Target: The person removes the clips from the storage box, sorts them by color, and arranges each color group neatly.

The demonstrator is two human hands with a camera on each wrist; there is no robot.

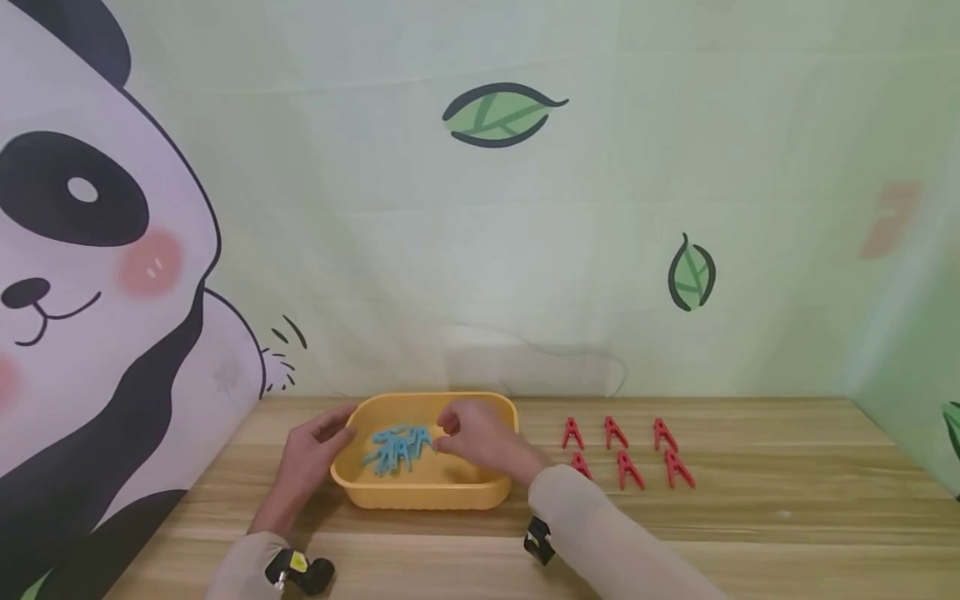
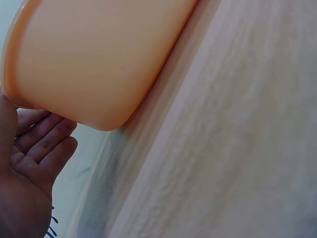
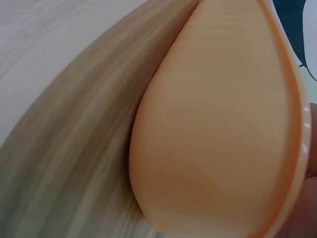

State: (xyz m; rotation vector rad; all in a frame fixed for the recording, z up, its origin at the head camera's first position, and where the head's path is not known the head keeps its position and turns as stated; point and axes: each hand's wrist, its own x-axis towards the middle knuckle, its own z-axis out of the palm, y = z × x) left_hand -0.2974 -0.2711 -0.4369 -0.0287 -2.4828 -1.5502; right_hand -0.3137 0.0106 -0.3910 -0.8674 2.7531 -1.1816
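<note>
A yellow plastic basin (image 1: 427, 497) stands on the wooden table with a loose pile of light-blue clothespins (image 1: 393, 450) in its left part. My left hand (image 1: 313, 446) holds the basin's left end, thumb at the rim and fingers against the outside. In the left wrist view, the fingers of that hand (image 2: 34, 158) show below the basin wall (image 2: 94, 64). My right hand (image 1: 480, 433) reaches over the right rim into the basin, its bent fingers just right of the blue clothespins. Whether it pinches one is hidden; the basin wall (image 3: 218, 129) covers most of the right wrist view.
Right of the basin, several red clothespins (image 1: 616, 432) lie in two rows on the table (image 1: 787, 500). My right forearm partly covers the nearest one. Behind the table hangs a pale green cloth (image 1: 360, 167) printed with leaves and a panda.
</note>
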